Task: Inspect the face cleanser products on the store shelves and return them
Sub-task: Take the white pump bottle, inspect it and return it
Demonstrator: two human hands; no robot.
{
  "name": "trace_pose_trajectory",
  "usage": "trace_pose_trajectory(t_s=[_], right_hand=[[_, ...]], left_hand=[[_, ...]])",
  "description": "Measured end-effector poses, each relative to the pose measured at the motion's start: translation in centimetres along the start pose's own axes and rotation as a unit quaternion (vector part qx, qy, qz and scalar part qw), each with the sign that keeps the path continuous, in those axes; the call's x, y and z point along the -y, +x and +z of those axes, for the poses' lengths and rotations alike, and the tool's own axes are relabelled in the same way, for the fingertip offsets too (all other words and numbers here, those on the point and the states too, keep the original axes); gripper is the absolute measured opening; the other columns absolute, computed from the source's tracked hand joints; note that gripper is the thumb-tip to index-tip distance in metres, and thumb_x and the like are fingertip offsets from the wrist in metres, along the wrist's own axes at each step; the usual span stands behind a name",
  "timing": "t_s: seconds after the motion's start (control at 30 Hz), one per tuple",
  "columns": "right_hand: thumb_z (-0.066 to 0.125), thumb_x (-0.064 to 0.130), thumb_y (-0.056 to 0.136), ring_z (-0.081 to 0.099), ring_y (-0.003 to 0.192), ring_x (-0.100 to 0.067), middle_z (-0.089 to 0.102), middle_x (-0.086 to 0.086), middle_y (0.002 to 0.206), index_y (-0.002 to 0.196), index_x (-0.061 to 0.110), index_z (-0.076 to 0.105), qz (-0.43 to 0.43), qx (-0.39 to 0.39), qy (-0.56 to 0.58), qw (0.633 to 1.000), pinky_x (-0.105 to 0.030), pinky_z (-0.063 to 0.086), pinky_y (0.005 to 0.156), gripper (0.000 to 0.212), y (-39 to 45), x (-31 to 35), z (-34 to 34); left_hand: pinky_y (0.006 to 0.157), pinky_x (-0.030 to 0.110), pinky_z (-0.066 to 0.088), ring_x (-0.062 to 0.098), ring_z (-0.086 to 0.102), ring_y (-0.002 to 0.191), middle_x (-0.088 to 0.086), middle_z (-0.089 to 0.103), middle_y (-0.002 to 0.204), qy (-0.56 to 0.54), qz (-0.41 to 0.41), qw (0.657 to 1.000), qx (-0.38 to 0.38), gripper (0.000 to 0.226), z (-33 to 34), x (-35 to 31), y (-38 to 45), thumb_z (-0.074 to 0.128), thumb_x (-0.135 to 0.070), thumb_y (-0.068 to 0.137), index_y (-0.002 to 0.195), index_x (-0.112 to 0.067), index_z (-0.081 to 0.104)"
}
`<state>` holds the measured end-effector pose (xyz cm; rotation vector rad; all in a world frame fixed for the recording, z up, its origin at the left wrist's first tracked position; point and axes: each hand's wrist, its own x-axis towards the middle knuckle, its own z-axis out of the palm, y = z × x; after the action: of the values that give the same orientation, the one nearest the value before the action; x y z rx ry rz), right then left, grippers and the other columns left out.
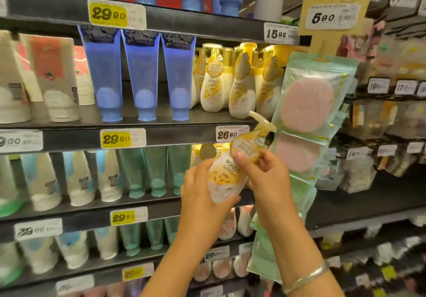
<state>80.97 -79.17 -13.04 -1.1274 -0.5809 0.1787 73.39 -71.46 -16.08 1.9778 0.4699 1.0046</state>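
the person is holding a pond's pump bottle point(227, 170) in both hands in front of the shelves, a little toward five o'clock from the centre of the view. the bottle is tilting, its pump head pointing toward one o'clock and its white base toward seven o'clock. the left hand point(202, 189) is wrapping around the lower body, fingers curled behind it and the thumb lying across the base. the right hand point(268, 176) is pinching the round yellow tag point(247, 148) at the bottle's neck, thumb on the front face and the other fingers bent together behind it. a silver bangle point(307, 278) is sitting on the right wrist at five o'clock.

at one o'clock from the bottle, more yellow pond's bottles point(242, 84) are standing on the middle shelf point(179, 135), with three blue tubes point(140, 77) standing cap-down at their nine o'clock side. a strip of green pouches with pink pads point(306, 110) is hanging at three o'clock of the bottle, just behind the right hand. a yellow price label reading 29.90 point(116, 138) is sitting on the shelf edge at ten o'clock of the hands.
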Motion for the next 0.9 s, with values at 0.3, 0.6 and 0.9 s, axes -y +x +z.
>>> trace_pose_trajectory(t_s=[0.3,0.6,0.9], right_hand=[[0.063,0.012,0.071,0.068,0.080,-0.019,0.071,-0.010,0.088,0.093,0.007,0.067,0.082,0.069,0.205,0.973,-0.028,0.057,0.068,0.022,-6.2,-0.9,-3.1],[0.052,0.000,0.078,0.058,0.116,-0.029,0.062,-0.021,0.122,0.096,0.006,0.062,0.132,0.118,0.286,0.942,-0.040,0.044,0.100,0.021,-11.6,-1.1,-4.6],[0.053,0.008,0.073,0.058,0.103,-0.025,0.060,-0.017,0.114,0.114,0.004,0.054,0.099,0.071,0.226,0.967,-0.031,0.050,0.084,0.041,-14.2,1.2,-3.9]], left_hand=[[0.073,0.029,0.057,0.014,0.069,0.088,-0.002,0.072,0.095,-0.295,-0.172,0.934,0.102,0.048,-2.1,1.4,-7.1,0.085,-0.027,0.057,0.100,-0.024,0.064],[0.066,0.018,0.053,0.005,0.063,0.091,-0.014,0.063,0.102,-0.222,-0.091,0.971,0.013,0.056,-3.7,0.5,-12.8,0.081,0.001,0.064,0.101,-0.032,0.056],[0.062,0.018,0.053,0.007,0.066,0.084,-0.004,0.066,0.101,-0.297,-0.111,0.947,0.058,0.052,-5.2,-0.1,-13.8,0.083,-0.001,0.061,0.098,-0.029,0.060]])
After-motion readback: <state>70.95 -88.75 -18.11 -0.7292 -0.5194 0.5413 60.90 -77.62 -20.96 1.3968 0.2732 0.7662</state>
